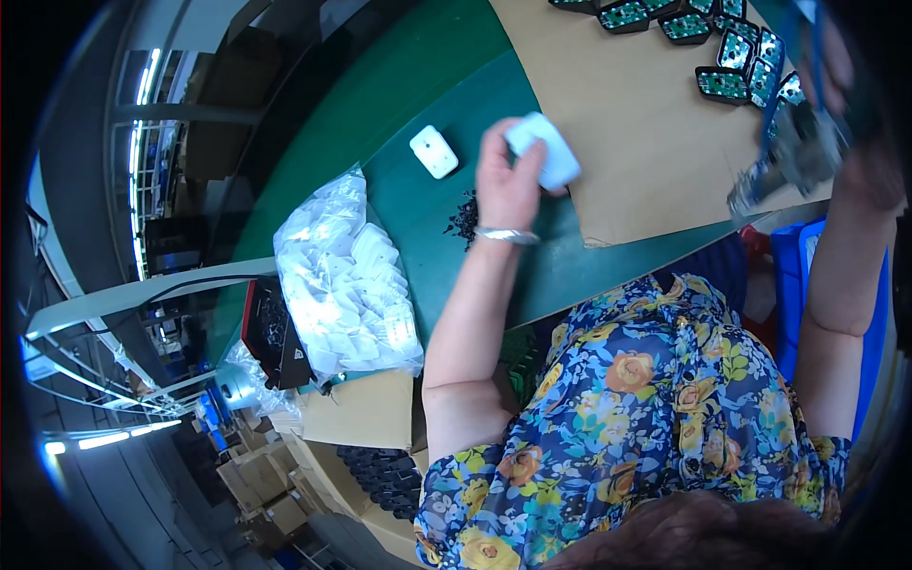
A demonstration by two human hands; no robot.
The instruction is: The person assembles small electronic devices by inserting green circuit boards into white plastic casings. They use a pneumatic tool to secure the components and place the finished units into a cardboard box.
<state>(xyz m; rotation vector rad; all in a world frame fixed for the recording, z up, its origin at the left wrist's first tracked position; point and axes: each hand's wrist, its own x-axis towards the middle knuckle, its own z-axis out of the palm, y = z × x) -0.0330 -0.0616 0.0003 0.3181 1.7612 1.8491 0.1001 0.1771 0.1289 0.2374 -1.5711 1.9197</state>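
While my left hand curls closed around a white plastic casing, lifted just above the green bench, my right hand grips a powered screwdriver — blurred, fingers wrapped shut. I judge I'm mid-assembly; next needs tool and casing aligned. A second casing lies apart, circuit boards on cardboard, a bag of white parts beside — factory floor.

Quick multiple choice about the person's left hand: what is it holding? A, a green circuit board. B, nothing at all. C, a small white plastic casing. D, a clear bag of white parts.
C: the left hand is raised over the green table with its fingers around a small white plastic casing, while the bag lies apart to the left.
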